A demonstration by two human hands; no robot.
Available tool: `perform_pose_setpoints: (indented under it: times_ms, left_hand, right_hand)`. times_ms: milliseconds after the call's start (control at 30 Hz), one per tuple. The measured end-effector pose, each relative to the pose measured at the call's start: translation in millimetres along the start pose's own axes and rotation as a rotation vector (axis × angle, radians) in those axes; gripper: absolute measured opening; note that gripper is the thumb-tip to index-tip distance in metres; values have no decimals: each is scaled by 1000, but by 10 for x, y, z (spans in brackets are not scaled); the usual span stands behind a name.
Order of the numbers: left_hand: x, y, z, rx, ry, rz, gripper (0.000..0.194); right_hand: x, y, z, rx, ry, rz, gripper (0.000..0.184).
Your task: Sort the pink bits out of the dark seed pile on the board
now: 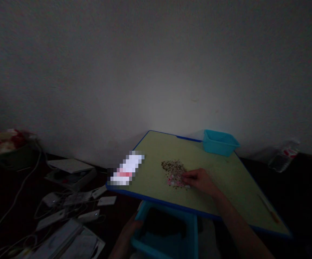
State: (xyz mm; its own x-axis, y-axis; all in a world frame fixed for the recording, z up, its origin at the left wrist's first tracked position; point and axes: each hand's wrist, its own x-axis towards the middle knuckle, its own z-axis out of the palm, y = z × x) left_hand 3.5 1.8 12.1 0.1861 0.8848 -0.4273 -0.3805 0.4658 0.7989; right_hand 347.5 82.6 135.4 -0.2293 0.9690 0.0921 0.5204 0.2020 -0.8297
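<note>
Seeds (pixel 173 167) under R hand (pixel 199 180), fingers curled, grasp unclear; L hand (pixel 130 233) grips blue bin (pixel 166 233) rim. Risk: sweep overshoots, seeds miss bin.

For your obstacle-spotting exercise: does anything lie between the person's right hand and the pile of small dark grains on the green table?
Nothing visible does. The right hand rests on the green blue-edged table, its fingertips at the near edge of the pile of small dark grains, over some small pink and white bits.

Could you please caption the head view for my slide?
Right hand rests by scattered grains on a green table; left hand grips a blue bin.
</note>
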Motion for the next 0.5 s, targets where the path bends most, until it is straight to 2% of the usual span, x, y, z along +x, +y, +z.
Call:
perform_pose_setpoints:
  times_ms: [167,300,500]
  left_hand:
    - [125,-125,-62,-41,71,38,23]
    - [88,-94,-30,-59,51,4,25]
    - [-92,63,65,13,-3,-1,50]
  right_hand:
    - [1,10,-2,11,-28,9,31]
    - [1,17,8,40,-13,20,31]
    - [1,30,15,63,-1,26,37]
